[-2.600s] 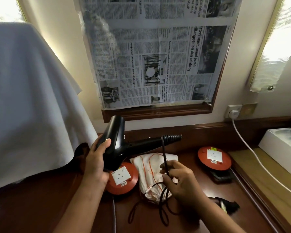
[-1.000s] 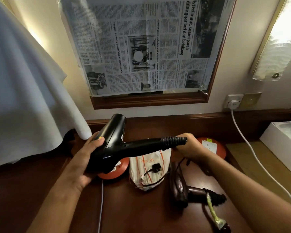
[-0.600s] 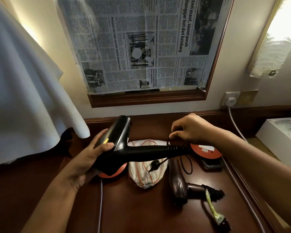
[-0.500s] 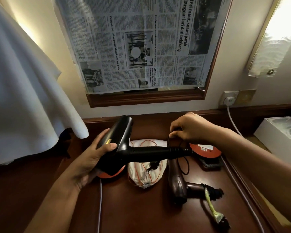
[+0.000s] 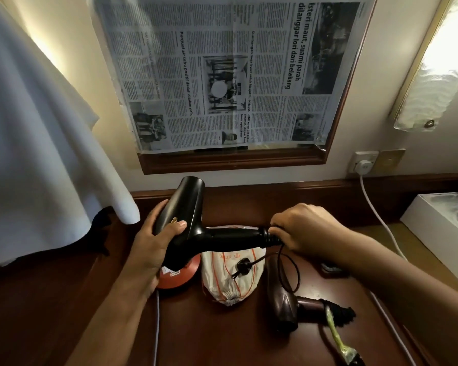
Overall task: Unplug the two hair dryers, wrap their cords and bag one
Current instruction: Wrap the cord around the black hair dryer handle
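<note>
Head cam view: the left hand [image 5: 154,249] is wrapped around the barrel of the black hair dryer [image 5: 193,228], thumb on top, holding it up off the dark wooden table [image 5: 222,336] with the handle pointing right. The right hand [image 5: 306,229] is curled around the ribbed end of that handle, pinching the black cord [image 5: 292,270] right where it leaves the dryer. The cord hangs in a loop below the handle, and its plug [image 5: 240,269] dangles loose over the white drawstring bag [image 5: 232,273], which lies on the table under the dryer with orange strings across it.

Just left of the bag there's an orange round socket reel [image 5: 179,277], half hidden under the dryer's body. Right of the bag and nearer, the brown hair dryer [image 5: 284,305] lies on the table, its cord bundled at the handle end with a yellow-green tie [image 5: 333,331].

On the far wall, a sheet of newspaper [image 5: 233,75] covers a wood-framed mirror. A white cloth [image 5: 37,143] hangs at left. At far right a white plug [image 5: 364,166] sits in a wall socket, its white cable running down toward the near right, past a white tray [image 5: 439,233].
</note>
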### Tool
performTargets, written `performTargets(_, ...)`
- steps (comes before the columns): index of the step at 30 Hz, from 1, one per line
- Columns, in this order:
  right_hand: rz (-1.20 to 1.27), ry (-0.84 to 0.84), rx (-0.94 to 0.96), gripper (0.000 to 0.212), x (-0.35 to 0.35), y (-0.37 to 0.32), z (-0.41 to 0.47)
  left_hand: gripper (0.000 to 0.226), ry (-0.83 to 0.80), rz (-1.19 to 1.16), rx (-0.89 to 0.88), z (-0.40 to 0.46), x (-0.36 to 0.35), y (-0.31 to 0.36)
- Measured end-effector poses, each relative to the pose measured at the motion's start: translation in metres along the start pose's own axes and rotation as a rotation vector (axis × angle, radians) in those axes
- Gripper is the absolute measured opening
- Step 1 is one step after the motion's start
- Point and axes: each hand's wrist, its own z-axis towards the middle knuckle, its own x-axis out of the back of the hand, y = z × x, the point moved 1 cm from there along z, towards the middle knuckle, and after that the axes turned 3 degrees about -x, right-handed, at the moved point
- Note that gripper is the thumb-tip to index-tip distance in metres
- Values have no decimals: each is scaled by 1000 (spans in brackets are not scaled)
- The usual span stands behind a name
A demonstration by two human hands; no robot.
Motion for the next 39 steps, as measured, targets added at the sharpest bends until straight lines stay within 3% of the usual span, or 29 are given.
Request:
performTargets(6,293,-204,-182,18,-15,-17,-8,66,97,-30,-29,3,13,0)
performTargets(11,332,-333,-210,13,-11,-18,-7,73,114,-31,-41,6,22,7)
performTargets(16,872,-498,-292,9,-13,-29,-13,54,149,-7,-117,2,20,9)
performTargets(25,888,-229,-281,7,-57,-59,-9,55,194,50,-213,4,16,5)
performTargets(29,1411,-311,-378,10,-75,-63,-12,51,229,-45,-147,6,15,1)
performTargets(33,1804,-396,-304,25,-84,-62,-14,37,271,-144,-81,10,16,0)
performTargets(35,1696,-314,-252,27,-90,-60,-13,34,278,-168,-66,12,16,-1)
performTargets(39,938,-57,-90,33,-92,-56,-3,48,253,-170,-45,12,14,-3)
